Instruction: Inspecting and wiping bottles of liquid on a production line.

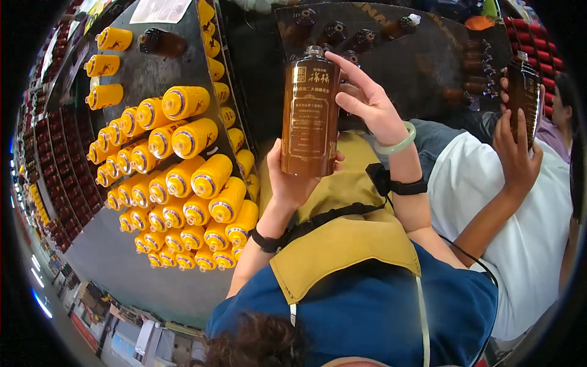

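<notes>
- Yellow apron (345,251) sits behind the work; looks best to hold the bottle clear of it and of the dangling cable (454,246).
- Left hand (295,177) is part-closed round the base of the brown bottle (310,119). Takes the weight, so a snug grip here matters most.
- Bottle is upright in front of the chest, printed panel toward the camera.
- Right hand (372,107) is half open, index fingertip at the shoulder, thumb by the side. Light steadying only; turn slowly if checking print, bracelet (397,139) off the glass.
- Yellow bottles (194,137) crowd the left counter (183,296); swinging that way risks a knock.
- Co-worker's hand (518,137) holds another brown bottle (523,92), right; leave elbow room.
</notes>
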A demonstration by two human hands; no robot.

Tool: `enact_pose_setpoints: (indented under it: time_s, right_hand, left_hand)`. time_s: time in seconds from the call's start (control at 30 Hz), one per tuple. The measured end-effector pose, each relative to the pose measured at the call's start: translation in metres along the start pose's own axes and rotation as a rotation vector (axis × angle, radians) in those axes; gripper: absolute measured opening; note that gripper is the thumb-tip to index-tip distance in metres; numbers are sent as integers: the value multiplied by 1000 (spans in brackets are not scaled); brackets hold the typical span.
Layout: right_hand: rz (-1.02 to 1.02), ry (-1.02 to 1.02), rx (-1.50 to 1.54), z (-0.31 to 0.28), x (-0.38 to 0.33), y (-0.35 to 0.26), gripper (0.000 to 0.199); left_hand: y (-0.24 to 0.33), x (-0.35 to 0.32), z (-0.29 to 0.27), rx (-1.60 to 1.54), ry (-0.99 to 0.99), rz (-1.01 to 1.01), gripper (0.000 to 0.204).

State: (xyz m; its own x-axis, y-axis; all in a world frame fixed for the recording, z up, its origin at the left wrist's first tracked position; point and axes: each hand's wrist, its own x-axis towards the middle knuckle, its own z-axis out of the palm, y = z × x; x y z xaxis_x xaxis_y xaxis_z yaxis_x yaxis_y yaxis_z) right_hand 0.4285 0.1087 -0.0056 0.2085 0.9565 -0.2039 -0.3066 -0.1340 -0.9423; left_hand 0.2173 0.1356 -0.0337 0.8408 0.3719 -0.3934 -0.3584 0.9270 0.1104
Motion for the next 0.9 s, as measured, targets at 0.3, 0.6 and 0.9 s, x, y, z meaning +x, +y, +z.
enact_pose_setpoints:
  time_s: [0.3,0.6,0.9]
  right_hand:
    - [47,100,38,2,6,16,46]
    - [-20,123,-184,3,15,23,46]
    - [426,204,486,16,17,22,57]
  left_hand:
    - [2,0,-8,-65,9,-36,82]
    - [-2,6,-12,-477,-131,-85,81]
    - [-22,8,7,1256,248,669,102]
